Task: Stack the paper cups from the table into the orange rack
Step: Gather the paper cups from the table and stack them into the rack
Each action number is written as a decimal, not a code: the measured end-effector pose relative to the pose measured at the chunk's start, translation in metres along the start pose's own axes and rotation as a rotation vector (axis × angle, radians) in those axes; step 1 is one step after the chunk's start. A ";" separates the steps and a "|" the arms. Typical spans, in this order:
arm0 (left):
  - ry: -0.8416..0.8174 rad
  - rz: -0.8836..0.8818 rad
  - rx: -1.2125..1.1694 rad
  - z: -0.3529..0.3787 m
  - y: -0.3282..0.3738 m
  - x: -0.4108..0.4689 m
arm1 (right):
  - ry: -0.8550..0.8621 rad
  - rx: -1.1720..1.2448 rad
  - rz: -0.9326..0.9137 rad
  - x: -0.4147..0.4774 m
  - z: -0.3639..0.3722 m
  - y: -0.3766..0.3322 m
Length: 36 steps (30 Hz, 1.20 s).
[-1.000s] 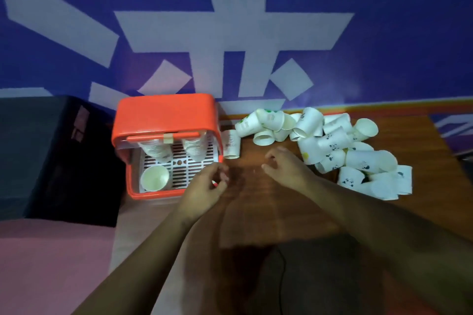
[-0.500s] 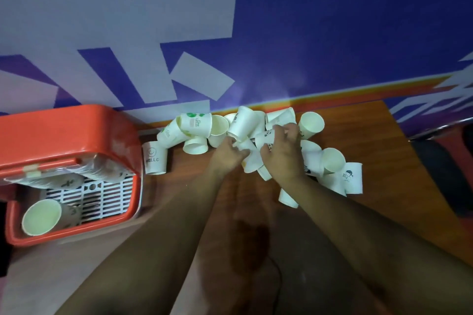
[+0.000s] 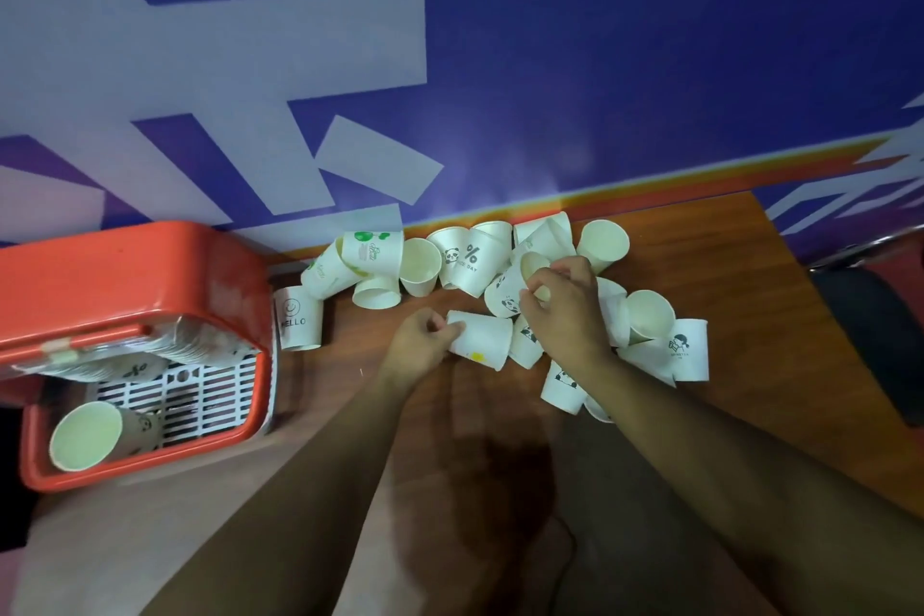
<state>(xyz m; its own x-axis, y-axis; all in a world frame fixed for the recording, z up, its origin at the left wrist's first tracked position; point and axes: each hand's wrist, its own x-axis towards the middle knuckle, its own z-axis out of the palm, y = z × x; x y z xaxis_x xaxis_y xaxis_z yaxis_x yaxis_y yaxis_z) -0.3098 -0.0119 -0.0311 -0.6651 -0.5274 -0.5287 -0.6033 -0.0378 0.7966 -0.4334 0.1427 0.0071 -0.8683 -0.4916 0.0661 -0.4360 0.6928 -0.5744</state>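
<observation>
You are reaching both bare forearms forward from the bottom of the view, over a brown wooden worktop [image 3: 725, 265], toward a heap of white paper cups [image 3: 480, 260] lying jumbled against a blue and white wall [image 3: 600, 65]. Your left hand [image 3: 417, 348] is curling its fingers and thumb around the closed base end of one plain cup [image 3: 482, 340], which is lying on its side with its mouth pointing right. Your right hand [image 3: 565, 310] is arching palm-down over the heap, fingertips pinching the rim of a panda-printed cup [image 3: 515, 288] that is tilting among the others. The two hands are sitting close together, the held cups nearly touching. A cup printed HELLO [image 3: 298, 318] is standing apart from the heap, just beside the orange rack [image 3: 125, 275] at the left edge. Inside the rack, one cup [image 3: 95, 435] is lying on its side on a white slatted tray [image 3: 200, 395], its mouth facing you.
</observation>
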 end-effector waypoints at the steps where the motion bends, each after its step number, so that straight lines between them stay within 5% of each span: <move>1: -0.006 -0.021 -0.060 -0.009 -0.004 -0.008 | 0.035 0.046 -0.004 -0.003 -0.003 -0.004; 9: 0.050 -0.050 -0.664 -0.093 -0.018 -0.068 | -0.110 0.260 0.153 -0.032 -0.008 -0.073; 15: -0.032 0.008 -0.758 -0.149 -0.048 -0.121 | -0.224 0.364 0.034 -0.071 0.020 -0.156; 21: 0.090 0.035 -1.064 -0.214 -0.088 -0.160 | -0.172 0.322 0.084 -0.094 0.047 -0.226; 28: 0.107 0.096 -0.869 -0.279 -0.115 -0.180 | -0.342 0.309 -0.067 -0.124 0.089 -0.296; 36: -0.211 0.024 -0.562 -0.331 -0.137 -0.191 | -0.326 0.372 -0.039 -0.140 0.124 -0.335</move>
<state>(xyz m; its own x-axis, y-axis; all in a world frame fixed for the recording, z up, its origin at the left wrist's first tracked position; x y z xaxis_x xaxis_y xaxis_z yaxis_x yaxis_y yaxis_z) 0.0459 -0.1865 0.0574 -0.7833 -0.3558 -0.5098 -0.3003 -0.5014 0.8114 -0.1366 -0.0857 0.0890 -0.7081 -0.6938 -0.1314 -0.3006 0.4645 -0.8330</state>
